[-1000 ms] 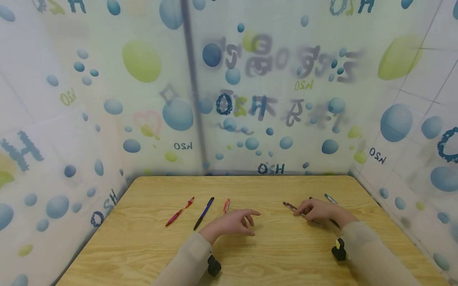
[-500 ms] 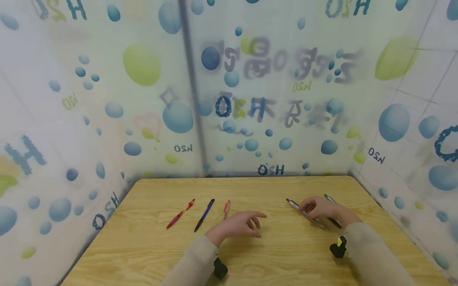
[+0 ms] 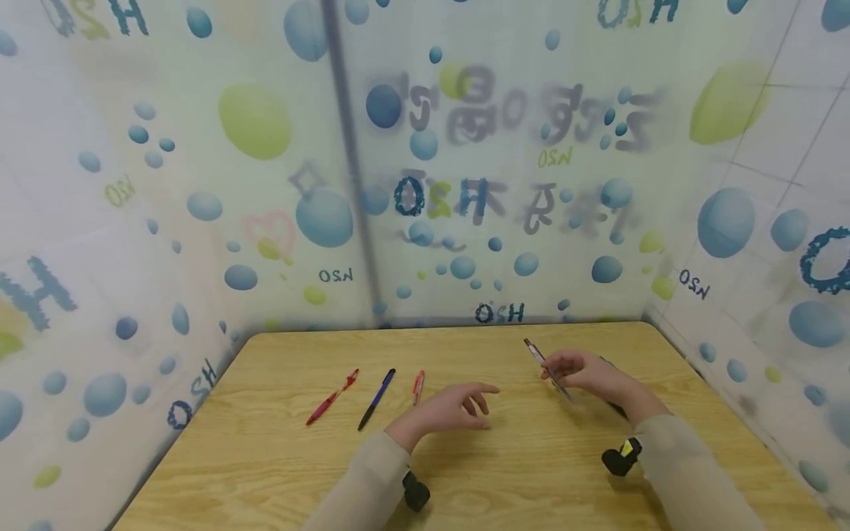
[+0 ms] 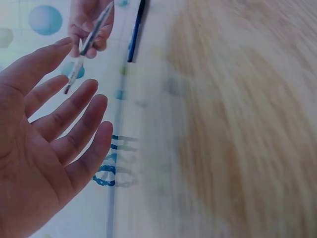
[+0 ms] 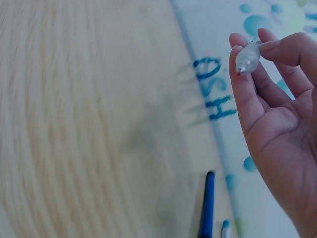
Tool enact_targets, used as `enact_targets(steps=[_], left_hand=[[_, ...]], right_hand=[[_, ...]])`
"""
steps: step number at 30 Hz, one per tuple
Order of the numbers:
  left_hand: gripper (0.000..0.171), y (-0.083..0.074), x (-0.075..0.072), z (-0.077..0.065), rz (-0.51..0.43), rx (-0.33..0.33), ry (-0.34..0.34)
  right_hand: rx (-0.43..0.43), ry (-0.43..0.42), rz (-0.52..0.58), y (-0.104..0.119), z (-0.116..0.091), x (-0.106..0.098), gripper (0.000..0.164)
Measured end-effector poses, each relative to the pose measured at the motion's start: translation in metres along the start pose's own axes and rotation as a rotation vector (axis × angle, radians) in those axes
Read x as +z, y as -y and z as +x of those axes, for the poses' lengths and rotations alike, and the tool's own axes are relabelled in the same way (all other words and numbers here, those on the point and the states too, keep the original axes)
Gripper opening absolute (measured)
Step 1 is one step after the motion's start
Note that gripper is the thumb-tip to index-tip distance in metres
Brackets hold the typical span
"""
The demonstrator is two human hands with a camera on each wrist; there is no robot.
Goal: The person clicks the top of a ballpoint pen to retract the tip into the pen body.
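Observation:
My right hand point(image 3: 587, 375) pinches a slim pen with a clear barrel and a dark end point(image 3: 535, 353) between thumb and fingers, raised off the wooden table. Its pale pointed tip point(image 5: 247, 59) faces the camera in the right wrist view. My left hand point(image 3: 446, 410) hovers palm inward over the middle of the table, fingers relaxed and spread, holding nothing. Just beyond the left wrist lies a pink-red pen point(image 3: 417, 385), its lower end hidden by that hand. Under and behind the right hand, a dark blue pen point(image 5: 208, 206) and a teal-ended pen point(image 5: 226, 230) are partly covered.
Left of my left hand, a red pen point(image 3: 330, 399) and a blue-and-black pen point(image 3: 377, 399) lie slanted on the table point(image 3: 279, 464). A patterned, translucent curtain point(image 3: 438, 243) stands along the back edge and both sides.
My right hand has lifted the clear-barreled pen off the table and tilted it more steeply. My left hand has drifted slightly right, still holding nothing. The pens on the left have not moved.

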State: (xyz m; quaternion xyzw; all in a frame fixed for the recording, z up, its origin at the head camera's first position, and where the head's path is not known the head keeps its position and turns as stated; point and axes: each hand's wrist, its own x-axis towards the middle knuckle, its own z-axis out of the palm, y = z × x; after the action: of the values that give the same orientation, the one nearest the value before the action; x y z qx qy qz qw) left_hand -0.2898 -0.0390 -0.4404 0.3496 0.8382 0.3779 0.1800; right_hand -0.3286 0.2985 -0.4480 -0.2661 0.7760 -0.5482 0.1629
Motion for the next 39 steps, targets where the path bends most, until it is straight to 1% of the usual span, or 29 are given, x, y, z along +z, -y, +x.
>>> enact_targets(steps=[5, 9, 15, 20, 23, 25, 27, 31, 34, 37, 39], left_hand=[[0.057, -0.003, -0.004, 0.0, -0.004, 0.011, -0.026], [0.056, -0.005, -0.01, -0.003, 0.007, 0.03, -0.067], [0.059, -0.012, -0.022, -0.007, -0.015, 0.086, -0.179], [0.062, -0.021, -0.032, -0.009, -0.035, 0.099, -0.285], [0.065, -0.027, -0.036, -0.012, -0.049, 0.108, -0.335], [0.068, -0.029, -0.037, -0.014, -0.06, 0.117, -0.361], [0.071, -0.031, -0.037, -0.016, -0.07, 0.125, -0.379], [0.078, -0.034, -0.036, -0.019, -0.093, 0.134, -0.417], [0.083, -0.038, -0.035, -0.022, -0.094, 0.141, -0.442], [0.083, -0.041, -0.034, -0.024, -0.09, 0.157, -0.458], [0.082, -0.043, -0.034, -0.026, -0.093, 0.176, -0.464]], right_hand=[[-0.025, -0.015, 0.008, 0.018, 0.005, 0.008, 0.038], [-0.056, -0.028, -0.012, 0.028, 0.009, 0.016, 0.036], [-0.141, -0.068, -0.018, 0.048, 0.016, 0.036, 0.033], [-0.206, -0.078, -0.005, 0.065, 0.02, 0.058, 0.032], [-0.235, -0.075, -0.011, 0.068, 0.023, 0.07, 0.03], [-0.25, -0.079, -0.015, 0.069, 0.023, 0.076, 0.029], [-0.275, -0.093, 0.004, 0.069, 0.024, 0.082, 0.028], [-0.342, -0.151, 0.038, 0.072, 0.025, 0.098, 0.026], [-0.381, -0.189, 0.046, 0.076, 0.025, 0.111, 0.025], [-0.397, -0.201, 0.058, 0.08, 0.024, 0.122, 0.024], [-0.401, -0.193, 0.066, 0.083, 0.024, 0.127, 0.025]])
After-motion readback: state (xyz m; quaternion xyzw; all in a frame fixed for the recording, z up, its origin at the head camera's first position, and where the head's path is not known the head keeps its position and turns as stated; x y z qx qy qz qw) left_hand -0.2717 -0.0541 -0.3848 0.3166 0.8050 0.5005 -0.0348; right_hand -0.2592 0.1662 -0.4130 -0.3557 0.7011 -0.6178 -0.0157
